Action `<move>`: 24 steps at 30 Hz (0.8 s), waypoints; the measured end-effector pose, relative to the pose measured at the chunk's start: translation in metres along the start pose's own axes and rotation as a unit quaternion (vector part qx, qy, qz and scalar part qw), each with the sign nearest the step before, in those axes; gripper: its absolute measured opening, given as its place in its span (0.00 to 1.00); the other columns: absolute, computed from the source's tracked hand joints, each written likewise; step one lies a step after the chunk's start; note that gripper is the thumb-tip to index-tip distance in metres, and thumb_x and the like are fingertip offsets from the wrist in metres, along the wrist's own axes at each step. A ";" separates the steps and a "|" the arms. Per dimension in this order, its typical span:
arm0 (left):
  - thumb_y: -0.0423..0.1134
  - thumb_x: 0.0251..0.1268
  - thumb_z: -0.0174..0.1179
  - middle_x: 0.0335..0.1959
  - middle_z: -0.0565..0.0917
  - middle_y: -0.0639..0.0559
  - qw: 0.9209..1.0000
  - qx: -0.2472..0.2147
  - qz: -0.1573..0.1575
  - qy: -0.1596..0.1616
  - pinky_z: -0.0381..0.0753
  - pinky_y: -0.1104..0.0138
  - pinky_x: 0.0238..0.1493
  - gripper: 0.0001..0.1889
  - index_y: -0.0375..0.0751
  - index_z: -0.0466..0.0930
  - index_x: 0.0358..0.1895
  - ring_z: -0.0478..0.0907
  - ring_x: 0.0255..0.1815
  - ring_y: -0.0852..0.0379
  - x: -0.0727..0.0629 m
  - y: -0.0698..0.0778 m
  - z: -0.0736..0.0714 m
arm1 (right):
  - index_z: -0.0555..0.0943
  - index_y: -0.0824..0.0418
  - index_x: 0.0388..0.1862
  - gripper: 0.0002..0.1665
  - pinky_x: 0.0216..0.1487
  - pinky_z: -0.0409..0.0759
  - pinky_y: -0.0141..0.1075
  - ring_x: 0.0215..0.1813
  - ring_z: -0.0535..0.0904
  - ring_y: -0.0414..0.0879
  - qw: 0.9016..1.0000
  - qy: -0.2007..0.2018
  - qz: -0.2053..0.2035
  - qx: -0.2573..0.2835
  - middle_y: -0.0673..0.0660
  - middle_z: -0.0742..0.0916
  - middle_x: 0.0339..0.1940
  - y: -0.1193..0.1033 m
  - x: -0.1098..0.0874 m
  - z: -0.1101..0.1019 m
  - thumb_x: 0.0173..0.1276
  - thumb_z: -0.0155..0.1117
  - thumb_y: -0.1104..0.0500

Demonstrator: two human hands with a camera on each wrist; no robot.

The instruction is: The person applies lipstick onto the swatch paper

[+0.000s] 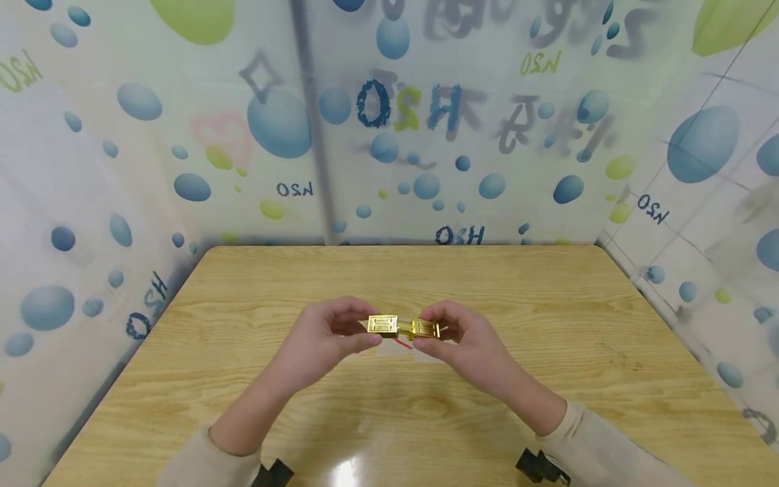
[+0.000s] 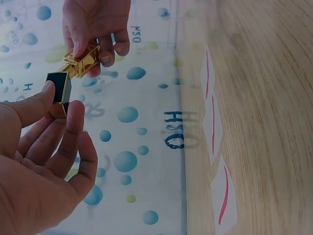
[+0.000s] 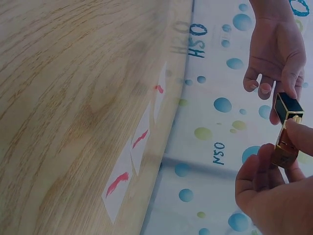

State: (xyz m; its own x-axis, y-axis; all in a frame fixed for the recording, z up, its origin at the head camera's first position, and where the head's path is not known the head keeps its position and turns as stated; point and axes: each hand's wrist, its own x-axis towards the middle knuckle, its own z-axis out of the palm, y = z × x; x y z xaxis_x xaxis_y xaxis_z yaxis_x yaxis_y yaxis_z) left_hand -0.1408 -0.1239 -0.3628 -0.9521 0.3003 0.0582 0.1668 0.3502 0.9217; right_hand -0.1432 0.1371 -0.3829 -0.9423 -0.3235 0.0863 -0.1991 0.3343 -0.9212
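Note:
Above the table, both hands hold a gold and black lipstick (image 1: 382, 325) between them. My left hand (image 1: 322, 341) pinches its black-sided, gold-rimmed block (image 2: 60, 88) between thumb and fingers. On the other side, my right hand (image 1: 468, 345) grips the gold block (image 2: 87, 62) with thumb and fingertips. A narrower gold neck (image 1: 404, 328) shows between the two blocks, which sit slightly out of line. In the left wrist view, the left ring and little fingers are bent below the case. Part of the gold block is hidden by the right fingers.
White paper slips (image 3: 116, 200) with red strokes lie in a row on the wooden table (image 1: 402, 277), below and behind the hands in the head view. A wall covering (image 1: 389, 196) with blue and green bubbles rises at the table's far edge and along both sides.

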 end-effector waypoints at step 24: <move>0.39 0.63 0.78 0.36 0.92 0.50 0.999 0.048 0.011 0.009 0.85 0.66 0.37 0.15 0.46 0.90 0.52 0.88 0.37 0.56 0.001 0.001 0.006 | 0.85 0.57 0.53 0.15 0.46 0.86 0.35 0.44 0.84 0.49 1.000 -0.002 -0.007 -0.008 0.57 0.89 0.51 -0.003 -0.002 0.000 0.71 0.76 0.59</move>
State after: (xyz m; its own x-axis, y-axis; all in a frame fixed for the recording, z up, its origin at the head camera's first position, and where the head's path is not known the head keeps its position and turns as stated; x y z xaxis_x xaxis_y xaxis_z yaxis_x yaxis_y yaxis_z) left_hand -0.1398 -0.1183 -0.3643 -0.9521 0.2934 0.0865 0.2113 0.4265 0.8794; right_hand -0.1407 0.1365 -0.3802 -0.9380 -0.3327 0.0977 -0.2173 0.3445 -0.9133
